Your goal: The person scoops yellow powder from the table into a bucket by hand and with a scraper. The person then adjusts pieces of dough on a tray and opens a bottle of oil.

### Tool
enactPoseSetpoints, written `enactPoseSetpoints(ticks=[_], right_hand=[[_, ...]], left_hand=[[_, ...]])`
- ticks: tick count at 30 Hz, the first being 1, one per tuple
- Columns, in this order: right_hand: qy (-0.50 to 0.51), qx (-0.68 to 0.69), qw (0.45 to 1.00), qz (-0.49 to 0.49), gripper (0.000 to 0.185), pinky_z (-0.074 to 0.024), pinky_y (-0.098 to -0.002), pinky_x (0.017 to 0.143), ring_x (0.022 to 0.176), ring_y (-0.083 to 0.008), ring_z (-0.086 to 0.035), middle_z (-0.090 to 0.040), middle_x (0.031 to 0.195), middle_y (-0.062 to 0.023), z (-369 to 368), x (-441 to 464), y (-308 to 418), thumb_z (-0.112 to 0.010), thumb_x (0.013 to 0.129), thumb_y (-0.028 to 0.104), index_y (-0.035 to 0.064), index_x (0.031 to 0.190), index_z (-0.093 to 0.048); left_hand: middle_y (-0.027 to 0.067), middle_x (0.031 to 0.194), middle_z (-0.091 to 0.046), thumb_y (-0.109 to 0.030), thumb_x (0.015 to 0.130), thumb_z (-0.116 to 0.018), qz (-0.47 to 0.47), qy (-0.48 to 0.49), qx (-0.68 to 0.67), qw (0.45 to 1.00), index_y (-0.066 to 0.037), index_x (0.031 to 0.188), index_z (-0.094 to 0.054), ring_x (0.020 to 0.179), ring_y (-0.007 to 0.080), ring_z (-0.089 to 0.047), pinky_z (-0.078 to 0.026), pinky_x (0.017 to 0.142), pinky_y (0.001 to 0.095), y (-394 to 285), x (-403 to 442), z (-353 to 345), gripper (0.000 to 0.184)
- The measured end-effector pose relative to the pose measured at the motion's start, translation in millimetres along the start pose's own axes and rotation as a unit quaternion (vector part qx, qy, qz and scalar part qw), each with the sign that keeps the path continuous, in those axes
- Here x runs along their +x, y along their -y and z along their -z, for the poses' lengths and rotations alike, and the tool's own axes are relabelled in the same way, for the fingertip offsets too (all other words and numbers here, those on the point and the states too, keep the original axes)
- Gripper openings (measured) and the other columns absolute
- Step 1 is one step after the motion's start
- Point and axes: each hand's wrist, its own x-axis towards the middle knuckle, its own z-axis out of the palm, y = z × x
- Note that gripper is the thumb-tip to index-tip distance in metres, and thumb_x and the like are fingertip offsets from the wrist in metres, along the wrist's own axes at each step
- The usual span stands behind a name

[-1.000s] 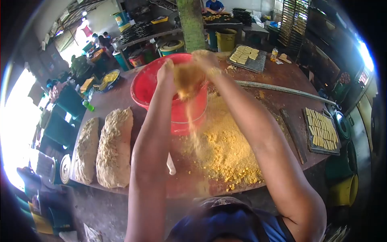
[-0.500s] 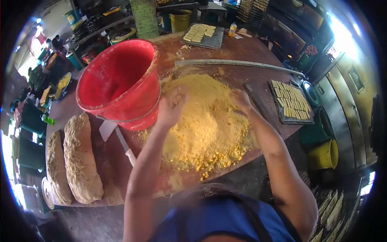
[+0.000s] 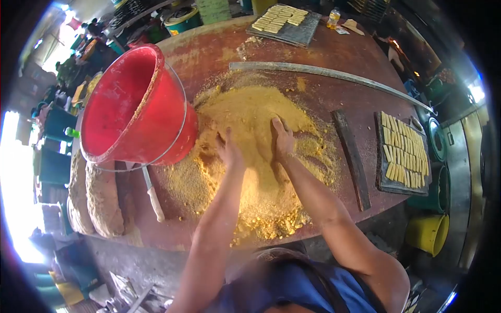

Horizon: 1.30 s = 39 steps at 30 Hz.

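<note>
A broad mound of yellow crumbs and powder (image 3: 255, 107) lies on the reddish table, with coarser lumps along its near edge. My left hand (image 3: 228, 150) rests in the left side of the mound, fingers spread. On the other side, my right hand (image 3: 283, 138) is pressed to the powder, its fingers stretched out and partly hidden. Neither hand grips an object. Left of the mound, a large red bucket (image 3: 180, 128) leans with its mouth toward the left. A knife (image 3: 152, 193) with a pale handle lies below the bucket.
Two long dough loaves (image 3: 103, 201) lie at the left. A metal bar (image 3: 313, 72) crosses the table beyond the mound; a dark wooden strip (image 3: 350, 159) lies to the right. Trays of pale sticks stand at the right (image 3: 382, 180) and far side (image 3: 292, 37), near a small bottle (image 3: 333, 20).
My hands have come closer together and lowered into the mound, whose top looks flatter and more spread. The view has shifted, and the bucket appears more tipped to the left.
</note>
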Motion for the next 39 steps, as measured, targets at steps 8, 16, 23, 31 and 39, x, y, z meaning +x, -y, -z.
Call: enactPoseSetpoints(ticks=[8, 16, 23, 31, 39], right_hand=[[0.175, 0.347, 0.905, -0.172, 0.047, -0.0484, -0.0388, 0.092, 0.103, -0.0281, -0.060, -0.062, 0.113, -0.0136, -32.7, -36.0, 56.8, -0.050, 0.095, 0.041, 0.0036, 0.122, -0.057], [0.261, 0.436, 0.861, -0.026, 0.038, -0.0523, -0.0389, 0.085, 0.092, -0.0270, -0.064, -0.065, 0.097, -0.0113, -110.1, -52.7, 103.4, -0.045, 0.097, 0.038, 0.0051, 0.108, -0.060], [0.304, 0.413, 0.857, 0.057, 0.031, -0.0552, -0.0383, 0.072, 0.077, -0.0247, -0.066, -0.064, 0.087, -0.0072, -232.7, -146.8, 205.5, -0.046, 0.094, 0.036, 0.0081, 0.094, -0.060], [0.097, -0.268, 0.792, 0.540, 0.026, -0.0541, -0.0318, 0.077, 0.086, -0.0204, -0.068, -0.071, 0.100, -0.0092, -284.8, -106.0, 168.4, -0.063, 0.085, 0.024, 0.0041, 0.100, -0.069], [0.062, -0.339, 0.845, 0.408, 0.035, -0.0518, -0.0361, 0.082, 0.095, -0.0251, -0.068, -0.069, 0.102, -0.0148, -48.0, -100.2, 80.1, -0.067, 0.086, 0.024, 0.0023, 0.114, -0.064]], left_hand=[[0.0129, 0.137, -0.048, -0.034, 0.094, -0.053, 0.165, 0.093, -0.317, 0.929, -0.007, 0.140, -0.041, 0.126, 0.0293, -0.047, -0.039, 0.106, 0.0422, -65.9, -40.0, -32.3, 0.055], [0.0121, 0.105, -0.064, -0.034, 0.090, -0.049, 0.058, 0.207, -0.434, 0.875, -0.006, 0.110, -0.057, 0.096, 0.0312, -0.064, -0.052, 0.088, 0.0442, -179.9, -39.4, -11.1, 0.035], [0.0135, 0.098, -0.067, -0.027, 0.090, -0.045, -0.051, 0.254, -0.433, 0.863, -0.004, 0.101, -0.060, 0.084, 0.0307, -0.067, -0.055, 0.078, 0.0423, -328.1, 3.2, 54.9, 0.029], [0.0113, 0.113, -0.064, -0.027, 0.092, -0.058, -0.241, 0.210, 0.130, 0.939, -0.001, 0.113, -0.061, 0.100, 0.0203, -0.062, -0.050, 0.083, 0.0320, -316.8, 110.6, 157.5, 0.033], [0.0154, 0.119, -0.062, -0.011, 0.090, -0.062, -0.426, 0.283, -0.076, 0.856, 0.003, 0.113, -0.063, 0.111, 0.0263, -0.059, -0.043, 0.097, 0.0348, -265.9, 4.6, 179.2, 0.027]])
